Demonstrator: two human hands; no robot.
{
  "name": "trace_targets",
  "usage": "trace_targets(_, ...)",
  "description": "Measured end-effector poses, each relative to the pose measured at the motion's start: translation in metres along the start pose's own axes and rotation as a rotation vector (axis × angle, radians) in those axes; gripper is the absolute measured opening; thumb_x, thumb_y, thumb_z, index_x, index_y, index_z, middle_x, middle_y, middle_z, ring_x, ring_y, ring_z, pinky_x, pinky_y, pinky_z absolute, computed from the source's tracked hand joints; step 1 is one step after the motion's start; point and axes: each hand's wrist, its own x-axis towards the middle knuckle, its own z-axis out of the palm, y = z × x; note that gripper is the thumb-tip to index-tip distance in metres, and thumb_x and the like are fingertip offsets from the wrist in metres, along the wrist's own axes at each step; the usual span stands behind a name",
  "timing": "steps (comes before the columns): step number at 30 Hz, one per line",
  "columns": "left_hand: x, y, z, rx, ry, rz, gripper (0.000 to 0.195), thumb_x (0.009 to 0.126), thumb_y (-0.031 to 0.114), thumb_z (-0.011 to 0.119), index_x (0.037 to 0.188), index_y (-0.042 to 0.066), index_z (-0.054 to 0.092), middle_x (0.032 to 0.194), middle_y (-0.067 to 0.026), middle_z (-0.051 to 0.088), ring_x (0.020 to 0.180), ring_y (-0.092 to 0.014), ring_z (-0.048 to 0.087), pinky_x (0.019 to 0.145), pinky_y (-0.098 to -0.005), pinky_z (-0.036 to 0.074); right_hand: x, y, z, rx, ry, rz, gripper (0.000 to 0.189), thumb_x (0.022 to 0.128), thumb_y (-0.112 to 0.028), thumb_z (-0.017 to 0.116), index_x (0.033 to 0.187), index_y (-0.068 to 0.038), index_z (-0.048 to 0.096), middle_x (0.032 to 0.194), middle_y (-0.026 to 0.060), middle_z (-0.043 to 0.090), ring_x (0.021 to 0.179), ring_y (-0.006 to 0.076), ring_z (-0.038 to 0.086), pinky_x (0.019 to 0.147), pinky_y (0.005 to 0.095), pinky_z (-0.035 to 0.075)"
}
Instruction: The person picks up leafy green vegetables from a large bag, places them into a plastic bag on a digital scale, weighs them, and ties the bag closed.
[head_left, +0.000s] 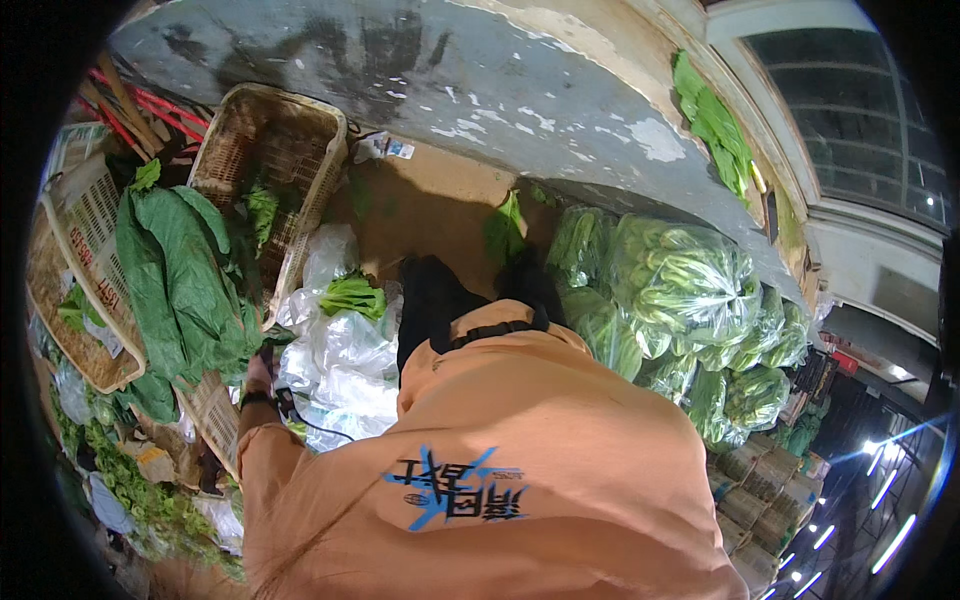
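Observation:
My left hand (261, 369), with a dark band at its wrist, is at the lower right edge of a large green plastic sheet or sack (176, 270). Its fingers are dark and partly hidden, so whether they grip the sheet is unclear. The green sheet lies crumpled between and over plastic crates. Right of this hand lie clear plastic bags (345, 360), with a bunch of leafy greens (352, 297) on them. My right hand is out of view. Before me, the legs in dark trousers stand on a brown floor, near a loose green leaf (510, 225).
A dirty beige crate (328, 176) stands upper left, another crate (127, 375) far left. Bagged green vegetables (682, 277) are piled at right against a worn grey wall (480, 82). Leaves lie on its ledge. Stacked boxes (757, 480) stand lower right; loose greens (142, 495) lie lower left.

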Motion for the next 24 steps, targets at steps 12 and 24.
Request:
trace_targets(12, 0.018, 0.065, -0.037, 0.512, -0.062, 0.075, 0.043, 0.090, 0.042, 0.035, 0.088, 0.010, 0.064, 0.061, -0.0066, 0.059, 0.042, -0.023, 0.047, 0.038, -0.0350, 0.037, 0.058, -0.090, -0.070, 0.287, 0.278, -0.107, 0.033, 0.084, -0.036, 0.060, 0.097, -0.006, 0.063, 0.078, 0.0085, 0.060, 0.062, 0.0187, 0.051, 0.058, 0.0333, 0.041)
trace_targets(24, -0.013, 0.262, -0.015, 0.426, -0.108, 0.290, 0.040, 0.089, 0.042, 0.037, 0.107, 0.016, 0.061, 0.083, -0.0021, 0.065, 0.062, -0.018, 0.057, 0.052, -0.0303, 0.042, 0.228, -0.135, -0.145, 0.323, 0.401, -0.088, 0.037, 0.083, -0.040, 0.058, 0.100, -0.008, 0.062, 0.073, 0.0094, 0.059, 0.058, 0.0203, 0.047, 0.055, 0.0339, 0.040)
